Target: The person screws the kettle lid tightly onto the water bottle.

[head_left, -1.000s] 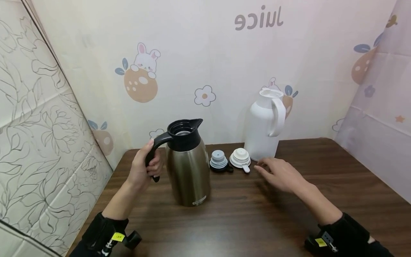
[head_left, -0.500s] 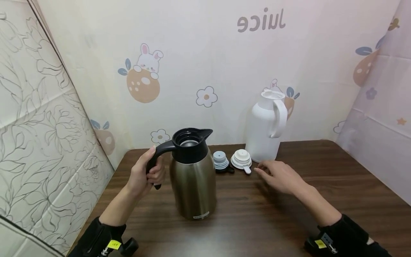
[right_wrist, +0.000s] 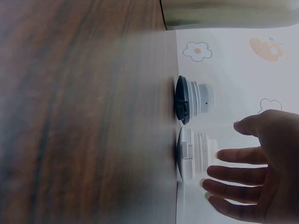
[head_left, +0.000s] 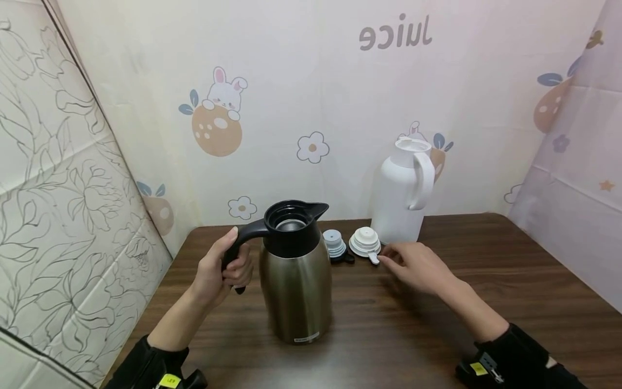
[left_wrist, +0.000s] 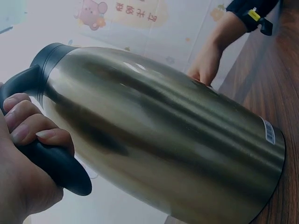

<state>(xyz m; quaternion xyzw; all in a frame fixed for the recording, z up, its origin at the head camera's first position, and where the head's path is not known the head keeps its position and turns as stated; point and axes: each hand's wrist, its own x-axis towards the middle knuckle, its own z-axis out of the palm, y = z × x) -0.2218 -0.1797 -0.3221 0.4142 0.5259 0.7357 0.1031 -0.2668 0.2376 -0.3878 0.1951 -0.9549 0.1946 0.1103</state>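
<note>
My left hand (head_left: pixel 220 266) grips the black handle of a bronze-coloured steel thermos jug (head_left: pixel 297 294), its fingers curled right round it. The jug stands upright, its base at the tabletop, spout turned right; its black-rimmed mouth has no lid, and a steel inner wall shows inside. In the left wrist view the jug's body (left_wrist: pixel 154 121) fills most of the frame. My right hand (head_left: pixel 418 266) hovers with loosely bent fingers beside a white stopper lid (head_left: pixel 364 240), fingertips close to its tab. Left of that sits a grey-and-black stopper lid (head_left: pixel 335 244), upside down like the white one.
A white thermos jug (head_left: pixel 396 194) without a lid stands at the back right, handle facing right, behind the white lid. The brown wooden table (head_left: pixel 389 346) ends against a patterned cloth backdrop (head_left: pixel 272 108); another patterned cloth (head_left: pixel 73 189) hangs along the left.
My left hand has brought the bronze jug nearer to me and slightly right, so it now partly covers the grey-and-black lid. My right hand has shifted slightly left, closer to the white lid's tab.
</note>
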